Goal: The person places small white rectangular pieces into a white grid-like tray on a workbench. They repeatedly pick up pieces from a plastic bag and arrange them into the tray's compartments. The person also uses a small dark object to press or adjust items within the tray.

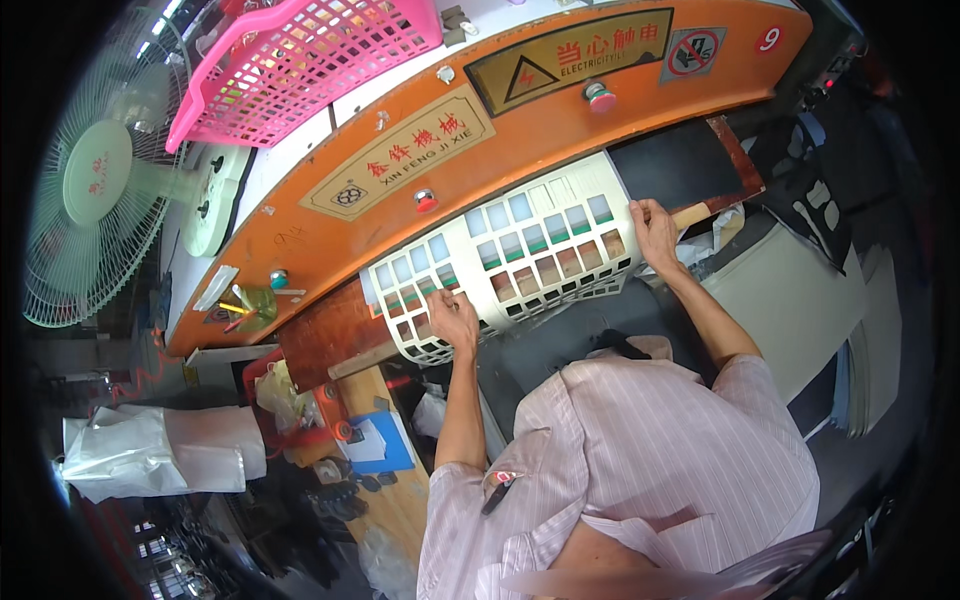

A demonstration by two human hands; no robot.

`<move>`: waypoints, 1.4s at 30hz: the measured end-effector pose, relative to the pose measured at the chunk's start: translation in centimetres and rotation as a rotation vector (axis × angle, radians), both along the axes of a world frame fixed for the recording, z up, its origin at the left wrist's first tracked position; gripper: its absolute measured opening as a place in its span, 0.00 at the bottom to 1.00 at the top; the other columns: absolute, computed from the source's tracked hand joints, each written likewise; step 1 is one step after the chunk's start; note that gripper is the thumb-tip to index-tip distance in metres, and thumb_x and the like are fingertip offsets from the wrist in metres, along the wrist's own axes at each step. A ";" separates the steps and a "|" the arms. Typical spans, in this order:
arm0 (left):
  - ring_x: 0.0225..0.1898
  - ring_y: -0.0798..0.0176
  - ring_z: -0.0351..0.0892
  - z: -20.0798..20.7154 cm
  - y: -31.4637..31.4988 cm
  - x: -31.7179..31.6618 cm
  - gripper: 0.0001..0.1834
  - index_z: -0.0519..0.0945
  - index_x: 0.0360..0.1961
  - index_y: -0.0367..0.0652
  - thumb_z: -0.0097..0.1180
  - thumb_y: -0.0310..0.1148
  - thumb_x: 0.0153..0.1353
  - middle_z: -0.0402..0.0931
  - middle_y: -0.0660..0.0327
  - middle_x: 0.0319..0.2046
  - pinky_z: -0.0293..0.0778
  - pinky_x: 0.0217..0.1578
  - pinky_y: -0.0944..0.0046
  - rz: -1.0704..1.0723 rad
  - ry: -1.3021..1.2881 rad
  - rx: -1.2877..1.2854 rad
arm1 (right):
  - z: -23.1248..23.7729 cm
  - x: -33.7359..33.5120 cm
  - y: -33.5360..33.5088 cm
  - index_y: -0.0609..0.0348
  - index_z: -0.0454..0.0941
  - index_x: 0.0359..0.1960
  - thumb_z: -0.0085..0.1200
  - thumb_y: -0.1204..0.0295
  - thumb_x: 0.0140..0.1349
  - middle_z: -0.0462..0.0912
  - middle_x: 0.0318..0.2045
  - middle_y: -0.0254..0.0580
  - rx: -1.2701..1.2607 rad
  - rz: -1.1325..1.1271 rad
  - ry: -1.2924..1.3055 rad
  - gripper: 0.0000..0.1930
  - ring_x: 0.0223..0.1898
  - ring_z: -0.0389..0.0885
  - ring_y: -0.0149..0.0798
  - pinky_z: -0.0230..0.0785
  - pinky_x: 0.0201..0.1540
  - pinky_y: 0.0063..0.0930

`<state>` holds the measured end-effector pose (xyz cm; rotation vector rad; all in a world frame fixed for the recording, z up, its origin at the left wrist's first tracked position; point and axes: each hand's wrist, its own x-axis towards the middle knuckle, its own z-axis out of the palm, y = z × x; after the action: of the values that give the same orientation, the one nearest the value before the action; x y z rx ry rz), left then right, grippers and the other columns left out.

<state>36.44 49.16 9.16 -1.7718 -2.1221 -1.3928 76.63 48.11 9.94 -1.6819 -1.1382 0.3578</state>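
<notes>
Cream windowed sheet [486,258] lies on the reddish-brown bench [325,335], right under the orange machine front [545,137], its near edge sagging past the bench lip. Left hand [455,321]: grip curled in, fingers bent over the lattice near the front-left part; can't tell if they pinch a bar or only press. Right hand [655,236]: grip partly bent, fingertips at the right edge of the sheet; underside hidden, so can't tell if the thumb closes on it.

Risks, my judgement. Main one: skew. The hands sit at unlike spots, one in over the lattice, one out at the edge, so an uneven pull would likely twist the sheet out of line. Second: tearing or creasing. Bars between windows look thin; a fingertip hooked in an opening could snap or bend one. Third: sliding off. The sagging near edge could drag the rest toward the lap if both grips ease together. Fourth: snagging on the black plate [680,165] beside the right edge, should the sheet shift that way. Also fingers: the far edge runs close below the machine front, with a red button [427,201] above; a careless reach could bump it.
</notes>
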 end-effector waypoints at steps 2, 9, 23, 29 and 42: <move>0.28 0.51 0.73 0.0 -0.1 -0.2 0.04 0.77 0.30 0.40 0.58 0.28 0.55 0.71 0.57 0.25 0.70 0.33 0.49 0.002 -0.013 -0.025 | -1.0 -0.1 -0.2 0.64 0.82 0.37 0.52 0.57 0.75 0.85 0.30 0.51 0.075 -0.012 -0.172 0.20 0.36 0.82 0.55 0.72 0.44 0.48; 0.29 0.47 0.73 -0.6 -0.3 -0.4 0.05 0.77 0.31 0.39 0.57 0.28 0.55 0.72 0.54 0.29 0.70 0.35 0.47 0.024 -0.035 -0.125 | -1.2 0.2 -0.2 0.62 0.81 0.35 0.51 0.58 0.76 0.83 0.29 0.52 -0.143 0.039 -0.015 0.19 0.36 0.82 0.54 0.70 0.44 0.48; 0.25 0.52 0.74 -2.7 -1.7 0.4 0.05 0.77 0.35 0.36 0.54 0.23 0.57 0.72 0.55 0.27 0.71 0.27 0.54 0.127 0.006 -0.183 | 3.6 -15.0 18.6 0.67 0.74 0.64 0.73 0.60 0.58 0.80 0.59 0.55 0.080 0.854 -0.358 0.36 0.62 0.75 0.55 0.70 0.66 0.44; 0.22 0.54 0.71 -4.1 -2.9 0.3 0.02 0.76 0.28 0.39 0.55 0.20 0.55 0.73 0.54 0.26 0.70 0.25 0.57 0.128 0.043 -0.163 | 1.4 -15.6 22.1 0.68 0.76 0.63 0.71 0.62 0.62 0.84 0.53 0.52 -0.218 1.090 -0.165 0.32 0.52 0.82 0.46 0.76 0.57 0.38; 0.19 0.61 0.66 -3.6 -3.5 0.8 0.04 0.78 0.31 0.37 0.55 0.18 0.55 0.68 0.58 0.25 0.64 0.20 0.61 0.155 -0.039 -0.281 | 0.9 -11.7 21.6 0.67 0.73 0.62 0.70 0.61 0.59 0.77 0.59 0.52 -0.131 1.152 -0.303 0.33 0.60 0.73 0.55 0.73 0.62 0.43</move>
<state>37.19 45.66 5.59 -1.6283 -2.5212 -1.1497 64.97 69.68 10.89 -1.0271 -2.2921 0.9093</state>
